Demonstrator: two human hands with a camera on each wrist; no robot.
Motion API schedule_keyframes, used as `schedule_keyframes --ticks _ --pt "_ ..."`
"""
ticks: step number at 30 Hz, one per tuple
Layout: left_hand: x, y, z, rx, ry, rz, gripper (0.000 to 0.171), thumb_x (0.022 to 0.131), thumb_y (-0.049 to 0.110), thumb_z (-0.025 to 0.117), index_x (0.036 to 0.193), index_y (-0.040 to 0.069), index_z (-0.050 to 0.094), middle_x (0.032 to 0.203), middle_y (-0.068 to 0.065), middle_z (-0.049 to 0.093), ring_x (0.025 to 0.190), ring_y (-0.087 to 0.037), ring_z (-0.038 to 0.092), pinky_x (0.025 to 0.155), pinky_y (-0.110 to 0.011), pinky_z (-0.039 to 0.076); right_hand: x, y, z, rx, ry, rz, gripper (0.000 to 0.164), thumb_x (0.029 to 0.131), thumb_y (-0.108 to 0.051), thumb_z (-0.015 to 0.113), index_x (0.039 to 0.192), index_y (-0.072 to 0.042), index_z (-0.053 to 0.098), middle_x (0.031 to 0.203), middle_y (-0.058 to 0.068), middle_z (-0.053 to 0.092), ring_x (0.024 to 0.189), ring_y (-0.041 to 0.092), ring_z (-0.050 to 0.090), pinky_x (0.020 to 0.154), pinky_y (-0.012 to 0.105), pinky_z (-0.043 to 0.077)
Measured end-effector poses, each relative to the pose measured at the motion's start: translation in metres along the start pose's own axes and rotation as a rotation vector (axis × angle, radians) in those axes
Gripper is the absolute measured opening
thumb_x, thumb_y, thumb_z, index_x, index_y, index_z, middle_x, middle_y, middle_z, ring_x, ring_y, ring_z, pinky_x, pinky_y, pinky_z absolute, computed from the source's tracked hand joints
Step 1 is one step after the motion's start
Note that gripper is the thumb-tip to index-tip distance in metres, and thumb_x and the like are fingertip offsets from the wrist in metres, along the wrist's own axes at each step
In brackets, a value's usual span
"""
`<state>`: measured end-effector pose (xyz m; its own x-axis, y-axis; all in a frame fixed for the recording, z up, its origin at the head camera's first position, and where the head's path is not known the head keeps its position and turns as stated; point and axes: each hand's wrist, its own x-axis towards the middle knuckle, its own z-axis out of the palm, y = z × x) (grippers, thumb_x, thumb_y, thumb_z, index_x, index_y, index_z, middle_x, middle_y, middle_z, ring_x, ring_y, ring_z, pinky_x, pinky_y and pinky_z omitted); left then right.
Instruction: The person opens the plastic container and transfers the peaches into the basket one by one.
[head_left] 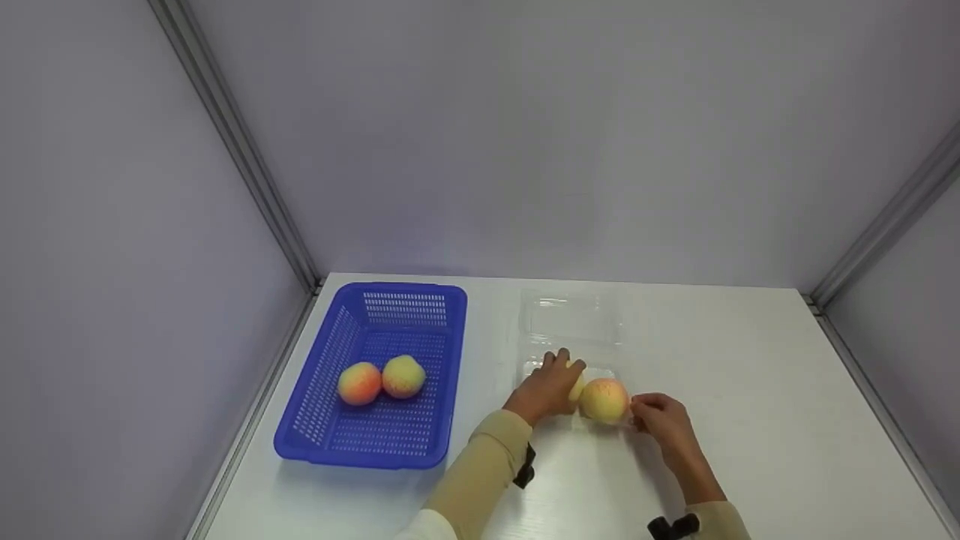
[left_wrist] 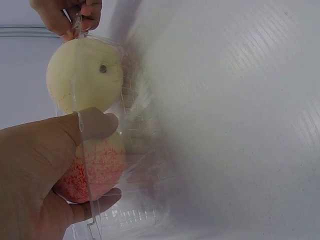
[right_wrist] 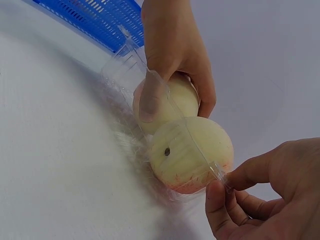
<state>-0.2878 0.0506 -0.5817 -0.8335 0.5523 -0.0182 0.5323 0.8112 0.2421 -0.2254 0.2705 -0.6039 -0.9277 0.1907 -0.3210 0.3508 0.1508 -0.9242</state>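
Note:
A clear plastic clamshell box (head_left: pixel 571 319) lies opened on the white table, its lid folded toward the back wall. Two yellow-and-red peaches sit side by side in its front half. My left hand (head_left: pixel 551 386) grips the left peach (left_wrist: pixel 102 167), the thumb inside the box's near wall and the fingers around the far side. The right peach (head_left: pixel 604 400) touches its neighbour and shows a small dark spot in both wrist views. At the box's right corner, my right hand (head_left: pixel 664 420) pinches the clear rim between thumb and fingers.
Left of the box stands a blue perforated basket (head_left: pixel 367 459). In it lie two more peaches, a redder one (head_left: pixel 360 384) and a paler one (head_left: pixel 403 376), touching each other. Grey panels wall the table (head_left: pixel 750 405) at the back and sides.

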Motion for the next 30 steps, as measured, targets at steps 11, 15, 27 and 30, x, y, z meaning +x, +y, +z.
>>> schedule_keyframes --ticks 11,15,27,30 --pt "-0.002 -0.002 -0.006 0.02 0.003 -0.008 0.064 0.089 0.023 0.087 0.144 0.014 0.057 0.139 -0.014 0.053 0.12 -0.027 0.055 0.086 -0.031 0.061 -0.002 0.002 0.0 0.009 -0.001 -0.026 0.031 0.102 -0.007 0.061 0.124 0.016 0.061 0.101 0.008 0.068 0.081 0.013 0.065 0.075 0.029 0.06" --pt "-0.001 -0.003 -0.007 0.003 -0.011 -0.024 0.065 0.088 0.021 0.087 0.144 0.014 0.056 0.141 -0.014 0.052 0.121 -0.027 0.054 0.084 -0.032 0.061 -0.001 0.002 0.001 0.006 0.005 -0.022 0.031 0.102 -0.007 0.06 0.123 0.016 0.061 0.101 0.008 0.068 0.081 0.013 0.065 0.074 0.027 0.06" --pt "-0.001 -0.002 -0.015 -0.02 -0.051 -0.059 0.072 0.088 0.024 0.088 0.15 0.018 0.053 0.147 -0.013 0.048 0.125 -0.026 0.052 0.086 -0.033 0.061 -0.001 0.002 0.001 0.012 0.001 -0.02 0.029 0.102 -0.006 0.06 0.121 0.016 0.061 0.099 0.007 0.068 0.08 0.012 0.064 0.074 0.027 0.059" --pt "0.0 -0.003 -0.017 -0.019 -0.054 -0.058 0.073 0.088 0.025 0.088 0.151 0.019 0.053 0.148 -0.013 0.048 0.124 -0.025 0.052 0.087 -0.033 0.061 -0.001 0.002 0.001 0.02 0.002 -0.019 0.029 0.102 -0.006 0.061 0.121 0.016 0.061 0.099 0.007 0.067 0.08 0.013 0.064 0.074 0.028 0.059"
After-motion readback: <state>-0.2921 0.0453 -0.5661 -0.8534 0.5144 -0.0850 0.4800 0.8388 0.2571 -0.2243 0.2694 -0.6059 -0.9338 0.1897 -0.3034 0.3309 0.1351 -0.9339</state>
